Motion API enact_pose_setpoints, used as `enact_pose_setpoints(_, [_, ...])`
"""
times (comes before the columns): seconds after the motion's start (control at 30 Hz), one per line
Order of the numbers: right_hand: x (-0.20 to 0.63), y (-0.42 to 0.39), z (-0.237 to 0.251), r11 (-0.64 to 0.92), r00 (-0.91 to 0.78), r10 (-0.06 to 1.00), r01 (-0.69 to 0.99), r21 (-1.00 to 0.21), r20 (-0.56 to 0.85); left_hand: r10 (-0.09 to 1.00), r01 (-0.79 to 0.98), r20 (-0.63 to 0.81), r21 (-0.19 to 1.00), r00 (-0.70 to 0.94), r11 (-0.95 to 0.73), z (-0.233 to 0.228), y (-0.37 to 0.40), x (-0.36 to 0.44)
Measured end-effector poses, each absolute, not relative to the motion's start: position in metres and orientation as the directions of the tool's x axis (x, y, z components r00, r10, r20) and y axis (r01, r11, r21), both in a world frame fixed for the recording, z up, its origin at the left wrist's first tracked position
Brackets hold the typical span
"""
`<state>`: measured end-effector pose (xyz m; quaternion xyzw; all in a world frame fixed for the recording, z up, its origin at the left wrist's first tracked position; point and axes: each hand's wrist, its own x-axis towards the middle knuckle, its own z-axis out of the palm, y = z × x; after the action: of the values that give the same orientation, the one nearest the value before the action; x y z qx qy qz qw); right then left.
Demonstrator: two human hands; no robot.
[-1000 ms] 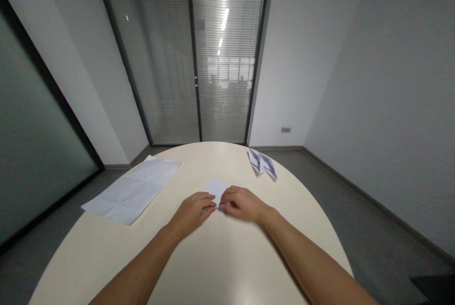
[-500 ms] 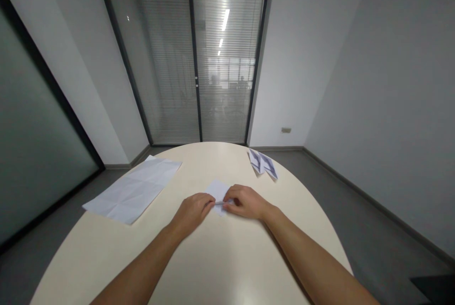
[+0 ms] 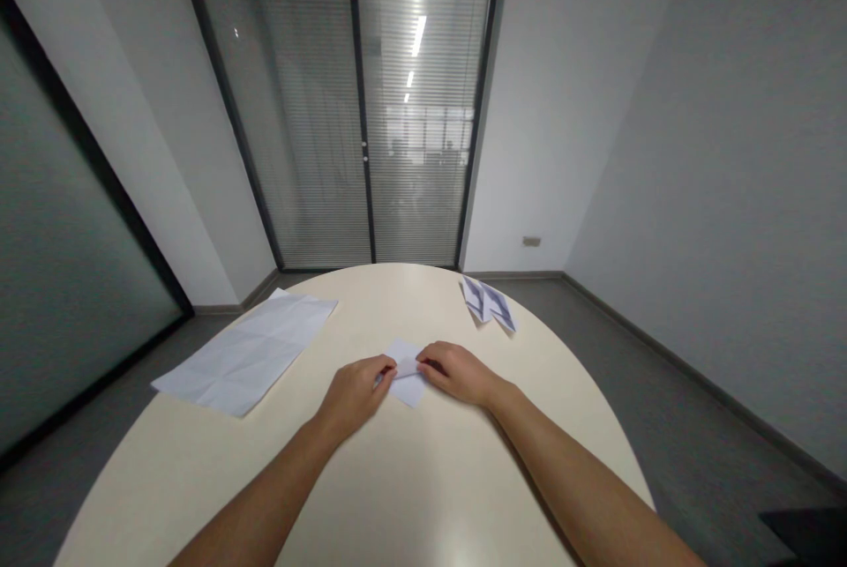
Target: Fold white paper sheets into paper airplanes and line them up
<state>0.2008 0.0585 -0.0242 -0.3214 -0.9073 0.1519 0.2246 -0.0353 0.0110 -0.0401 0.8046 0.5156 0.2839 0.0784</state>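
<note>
Fingers: L hand & R hand both pinching small folded paper
Paper: tabletop centre, 12 o'clock of hands
Risk: uneven pinch could skew crease, paper slips

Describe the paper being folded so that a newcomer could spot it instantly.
On the round cream table, look at the middle, where the left hand and right hand meet. The small folded white paper lies pinched between them, far smaller than the creased sheet at left and unprinted, unlike the patterned pieces.
</note>
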Motion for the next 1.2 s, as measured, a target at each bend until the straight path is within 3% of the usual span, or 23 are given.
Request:
enact_pose_setpoints(0.17, [0.203, 0.061, -0.025, 0.705, -0.648, 0.695, 0.533, -0.467, 0.31, 0.885, 0.805, 0.372, 0.41, 0.281, -0.428, -0.043, 0.014, -0.035])
enact_pose_setpoints(0.67, [0.199, 0.064, -0.031, 0.654, -0.575, 0.753, 0.602, -0.458, 0.32, 0.909, 0.821, 0.364, 0.441, 0.205, -0.362, -0.044, 0.015, -0.035])
enact_pose_setpoints(1.03, [0.197, 0.069, -0.041, 0.647, -0.555, 0.757, 0.557, -0.521, 0.345, 0.947, 0.881, 0.31, 0.419, 0.089, -0.22, -0.04, 0.014, -0.031])
enact_pose_setpoints(1.2, [0.195, 0.07, -0.044, 0.651, -0.556, 0.756, 0.591, -0.476, 0.344, 0.951, 0.909, 0.301, 0.374, 0.07, -0.186, -0.038, 0.015, -0.03])
